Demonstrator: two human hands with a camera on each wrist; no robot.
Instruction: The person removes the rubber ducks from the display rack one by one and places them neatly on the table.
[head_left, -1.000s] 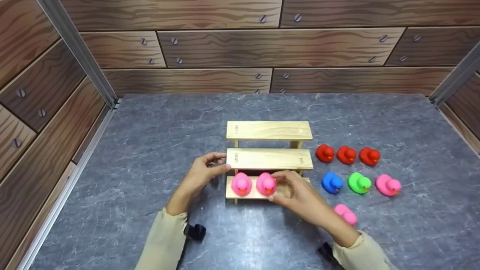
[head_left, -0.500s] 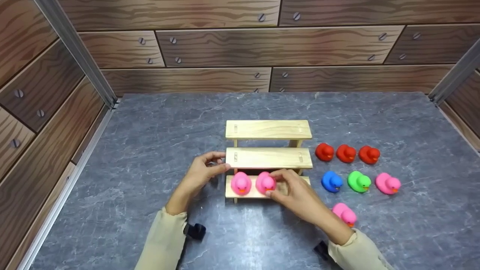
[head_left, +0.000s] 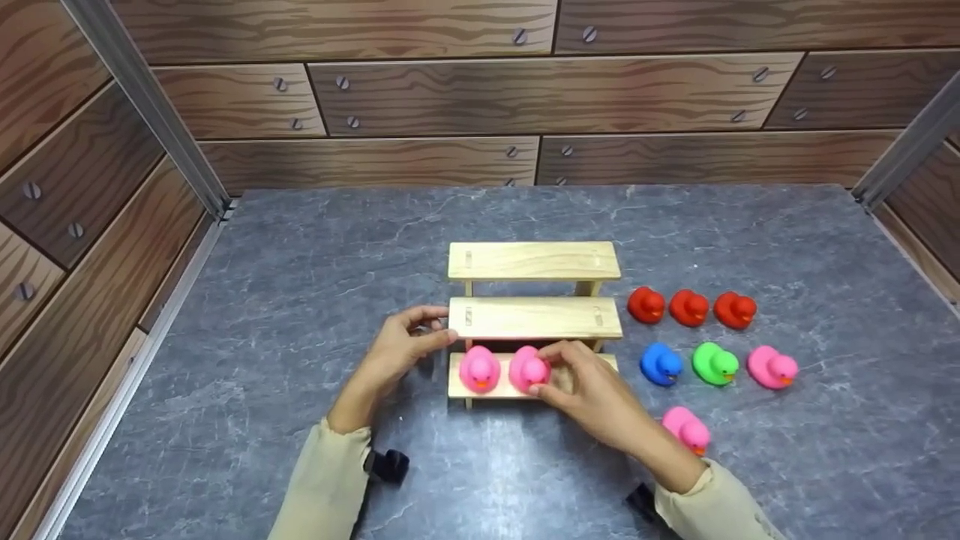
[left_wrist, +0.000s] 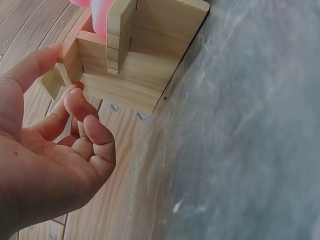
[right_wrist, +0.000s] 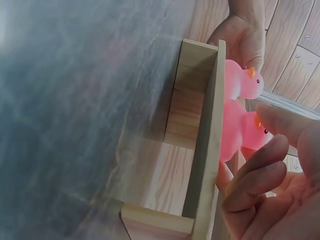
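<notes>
A three-step wooden display stand [head_left: 535,318] stands mid-table. My left hand [head_left: 397,350] holds its middle step at the left end, thumb at the front and index finger behind; the other fingers are curled in the left wrist view [left_wrist: 65,150]. On the lowest step sit two pink rubber ducks side by side, both facing forward. The left-hand duck [head_left: 479,369] is untouched. My right hand [head_left: 600,394] pinches the other pink duck [head_left: 525,367] between thumb and fingers, covering its right side. In the right wrist view that duck [right_wrist: 232,131] rests against its neighbour on the step.
Right of the stand are three red ducks [head_left: 689,308] in a row. Before them sit a blue duck [head_left: 661,364], a green duck [head_left: 714,364] and a pink duck [head_left: 772,367]. Another pink duck [head_left: 685,430] lies beside my right forearm. Wood-patterned walls [head_left: 555,97] enclose the table.
My right thumb has shifted slightly left across the front of the pinched duck, and my right forearm has moved a little left, uncovering more of the duck beside it. My left hand keeps its hold.
</notes>
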